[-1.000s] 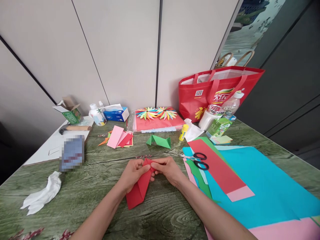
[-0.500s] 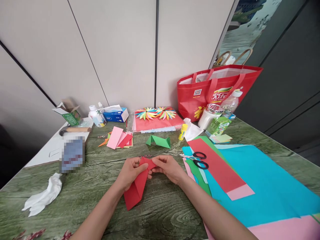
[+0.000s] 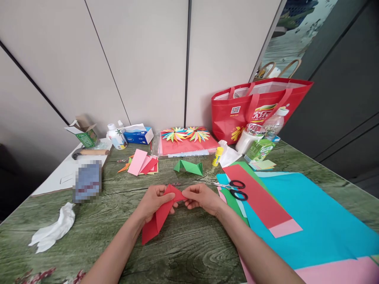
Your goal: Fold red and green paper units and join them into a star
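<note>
A folded sheet of red paper (image 3: 161,216) is held between both hands just above the table. My left hand (image 3: 154,203) grips its middle, with the thumb on top and the fingers curled beneath. My right hand (image 3: 201,198) pinches the pointed right corner between thumb and fingertips. One long folded flap of the paper hangs down to the lower left. Beyond the hands lies a folded green paper piece (image 3: 188,167). To the right, scissors (image 3: 233,189) with black handles rest on sheets of coloured paper.
Blue paper (image 3: 308,213) and a red strip (image 3: 257,197) cover the right side. A yellow glue stick (image 3: 217,156), paper stars (image 3: 185,134), pink slips (image 3: 137,162) and a red bag (image 3: 227,118) stand farther back. Crumpled tissue (image 3: 55,228) and a hammer (image 3: 90,152) lie left.
The red paper's lower flap has swung a little left and up. My right hand has drawn slightly right, and more of the pointed red corner shows between the hands.
</note>
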The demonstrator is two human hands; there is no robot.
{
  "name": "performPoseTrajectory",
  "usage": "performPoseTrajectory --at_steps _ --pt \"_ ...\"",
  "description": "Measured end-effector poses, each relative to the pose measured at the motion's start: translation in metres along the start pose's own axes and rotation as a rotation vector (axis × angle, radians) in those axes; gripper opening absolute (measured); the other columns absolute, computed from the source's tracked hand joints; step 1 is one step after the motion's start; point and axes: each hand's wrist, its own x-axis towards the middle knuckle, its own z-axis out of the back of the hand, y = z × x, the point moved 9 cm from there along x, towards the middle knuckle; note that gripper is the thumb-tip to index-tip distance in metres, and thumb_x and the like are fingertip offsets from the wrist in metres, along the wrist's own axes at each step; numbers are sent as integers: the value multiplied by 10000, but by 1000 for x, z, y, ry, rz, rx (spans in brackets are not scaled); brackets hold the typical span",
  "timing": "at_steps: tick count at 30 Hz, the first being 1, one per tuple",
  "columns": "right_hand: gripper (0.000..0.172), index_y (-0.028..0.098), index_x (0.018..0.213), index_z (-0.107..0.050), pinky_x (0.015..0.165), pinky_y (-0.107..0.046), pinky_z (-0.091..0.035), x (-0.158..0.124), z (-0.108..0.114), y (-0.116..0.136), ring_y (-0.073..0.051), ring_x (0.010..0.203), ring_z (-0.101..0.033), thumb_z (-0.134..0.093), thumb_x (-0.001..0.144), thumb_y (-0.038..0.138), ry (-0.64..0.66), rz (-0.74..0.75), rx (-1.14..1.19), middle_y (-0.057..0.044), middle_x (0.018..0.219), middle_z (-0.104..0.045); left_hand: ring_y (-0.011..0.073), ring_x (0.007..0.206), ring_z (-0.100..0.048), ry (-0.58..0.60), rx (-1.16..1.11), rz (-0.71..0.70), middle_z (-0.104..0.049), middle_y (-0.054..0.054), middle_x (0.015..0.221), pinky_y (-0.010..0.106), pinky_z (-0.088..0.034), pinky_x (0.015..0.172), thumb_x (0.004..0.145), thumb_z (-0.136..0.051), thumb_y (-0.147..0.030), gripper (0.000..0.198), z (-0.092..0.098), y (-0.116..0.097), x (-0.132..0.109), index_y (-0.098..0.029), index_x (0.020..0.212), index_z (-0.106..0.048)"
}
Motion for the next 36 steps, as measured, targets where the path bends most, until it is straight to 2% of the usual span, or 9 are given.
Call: performPoseTrajectory --at_steps 5,11,16,19,24,31,36 --pt "292 141 583 -588 461 -200 -401 -1 -5 8 -72 462 -494 -684 622 414 17 89 -111 28 507 -559 127 422 -597 21 -31 35 -680 81 599 190 -439 412 635 -713 -335 278 -1 4 1 -97 733 -607" --pt "266 173 571 -521 402 -203 -319 -3 -4 18 -74 401 -414 -610 683 397 -92 249 -277 57 433 -468 126 418 -595 9 -65 51 -679 78 588 198 -450 418 625 -722 -326 282 1 5 1 -95 741 -610" --pt "312 172 622 -546 452 -233 -388 -3 -7 18 -101 440 -478 -604 671 474 -51 237 -300 32 494 -524 139 431 -608 6 -65 43 -683 87 598 206 -459 425 622 -726 -332 300 0 4 -1 -91 755 -606" --pt "380 179 609 -512 462 -230 -383 -2 -11 18 -100 462 -472 -538 707 545 -41 250 -272 32 531 -512 154 438 -617 26 -65 36 -686 97 602 217 -464 428 622 -726 -341 302 -8 6 -3 -95 739 -595" --pt "405 180 518 -415 447 -214 -267 -5 -10 27 -81 483 -334 -457 794 472 -192 431 -455 51 495 -359 173 453 -629 93 -105 71 -686 111 599 239 -474 442 626 -719 -357 301 -30 13 -8 -101 701 -580" --pt "331 171 562 -508 476 -219 -279 -10 -16 31 -92 510 -363 -461 813 382 -171 480 -625 31 526 -448 173 448 -626 113 -114 105 -683 108 595 248 -481 444 617 -719 -369 312 -37 16 -11 -95 700 -596" --pt "331 183 537 -467 453 -223 -250 -20 -17 36 -86 471 -335 -485 805 377 -244 549 -622 47 488 -398 163 455 -626 175 -151 95 -682 103 602 237 -488 450 637 -706 -338 270 -44 10 -16 -96 686 -597"
